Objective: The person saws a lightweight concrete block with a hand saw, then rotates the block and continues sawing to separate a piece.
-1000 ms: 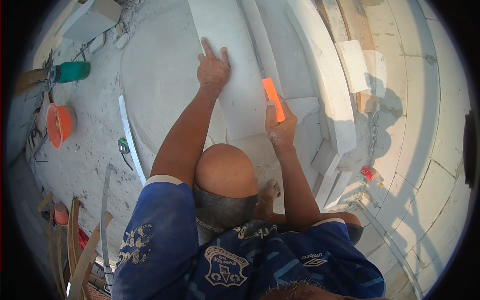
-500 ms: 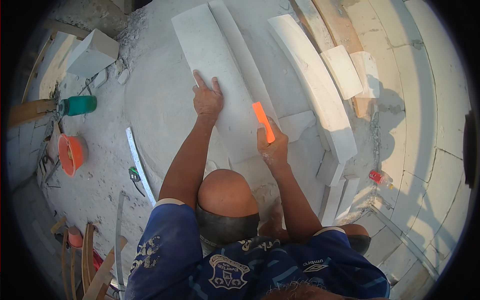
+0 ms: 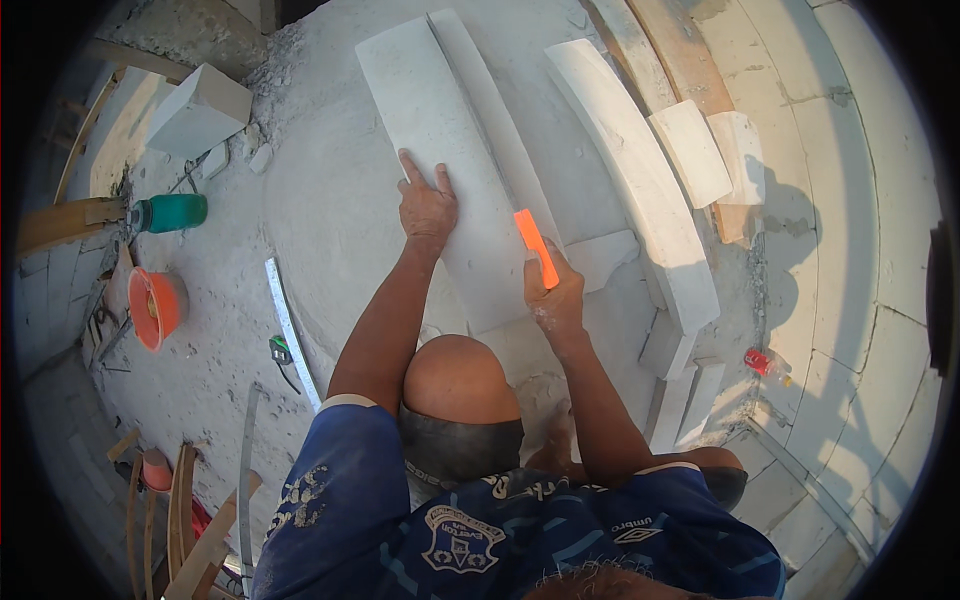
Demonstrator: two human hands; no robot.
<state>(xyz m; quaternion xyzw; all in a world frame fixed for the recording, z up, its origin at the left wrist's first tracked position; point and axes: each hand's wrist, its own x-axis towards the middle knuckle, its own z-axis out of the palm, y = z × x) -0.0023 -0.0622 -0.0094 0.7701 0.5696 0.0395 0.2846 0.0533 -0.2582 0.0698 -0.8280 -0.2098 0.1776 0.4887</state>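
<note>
1. White slab (image 3: pixel 430 120) lies over the dusty grey floor (image 3: pixel 320 180), ahead of the bent knee (image 3: pixel 460 380); a narrow pale strip (image 3: pixel 488 110) runs along its right side.
2. Left hand (image 3: pixel 428 212) rests on the slab, fingers spread, grasping nothing; right hand (image 3: pixel 558 295) is wrapped around an orange handle (image 3: pixel 537 245).
3. With weak pressure from the left, the slab could perhaps slide.
4. A sideways push might crack the strip.
5. Any blade is hard to make out; whether strip and slab are joined, I cannot tell.
</note>
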